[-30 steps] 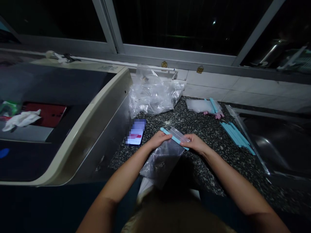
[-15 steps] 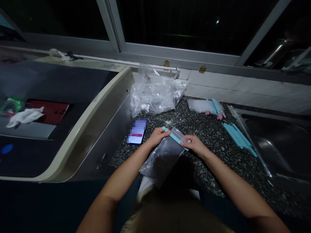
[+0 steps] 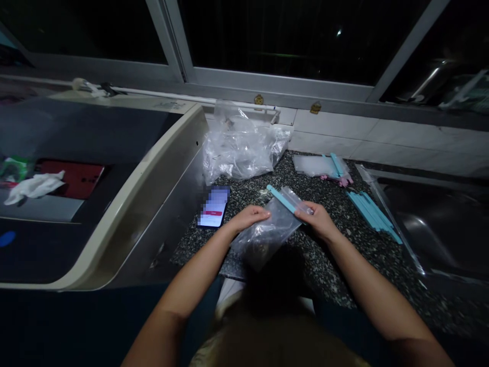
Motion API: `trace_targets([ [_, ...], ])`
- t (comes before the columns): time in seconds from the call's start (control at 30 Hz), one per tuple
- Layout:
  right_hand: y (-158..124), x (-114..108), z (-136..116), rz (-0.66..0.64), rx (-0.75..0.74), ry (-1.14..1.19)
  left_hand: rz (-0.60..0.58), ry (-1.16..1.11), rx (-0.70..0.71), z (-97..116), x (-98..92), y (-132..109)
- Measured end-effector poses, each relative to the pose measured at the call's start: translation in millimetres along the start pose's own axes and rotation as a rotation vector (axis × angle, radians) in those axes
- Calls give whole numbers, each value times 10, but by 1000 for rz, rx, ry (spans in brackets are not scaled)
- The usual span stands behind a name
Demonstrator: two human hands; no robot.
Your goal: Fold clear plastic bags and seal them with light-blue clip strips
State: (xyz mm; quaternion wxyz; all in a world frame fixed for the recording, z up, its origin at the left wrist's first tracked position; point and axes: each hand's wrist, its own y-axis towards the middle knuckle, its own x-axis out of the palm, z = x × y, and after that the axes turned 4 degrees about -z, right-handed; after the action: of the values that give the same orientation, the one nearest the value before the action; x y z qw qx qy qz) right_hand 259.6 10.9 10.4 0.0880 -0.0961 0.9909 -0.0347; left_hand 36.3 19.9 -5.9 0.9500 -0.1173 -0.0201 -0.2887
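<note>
A clear plastic bag [image 3: 263,239] hangs between my two hands over the speckled counter. Across its upper part slants a light-blue bag-sealing strip [image 3: 280,198], its far-left end sticking out free. My right hand [image 3: 319,219] pinches the near end of this strip together with the bag's top edge. At the bag's left side, my left hand [image 3: 250,216] is closed with thumb and fingers on the film, below the strip and apart from it. More light-blue strips [image 3: 372,216] lie in a bundle on the counter to the right.
Crumpled clear plastic [image 3: 244,153] lies against the tiled wall. A lit phone [image 3: 214,206] rests left of my hands, beside a large beige-edged machine [image 3: 153,163]. Flat clear bags [image 3: 313,164] with blue and pink pieces lie behind. A sink [image 3: 431,219] borders the right.
My left hand has let go of the blue strip's far end and moved down to the bag's side. The strip and my right hand have shifted slightly right, the strip's left end rising.
</note>
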Motion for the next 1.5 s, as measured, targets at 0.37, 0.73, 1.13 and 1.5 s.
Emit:
trace_targets([
  [0.37,49,-245,-11,75,14,53,-78,228,64,-31,-11,13],
  [0.73,3,164,54,-218,130,76,249,-155,165,-52,45,80],
  [1.13,-70,420,183,-272,115,-10,625,-377,328,-12,-73,112],
  [1.5,-24,353,182,-186,67,-51,593,-255,368,-37,-80,108],
])
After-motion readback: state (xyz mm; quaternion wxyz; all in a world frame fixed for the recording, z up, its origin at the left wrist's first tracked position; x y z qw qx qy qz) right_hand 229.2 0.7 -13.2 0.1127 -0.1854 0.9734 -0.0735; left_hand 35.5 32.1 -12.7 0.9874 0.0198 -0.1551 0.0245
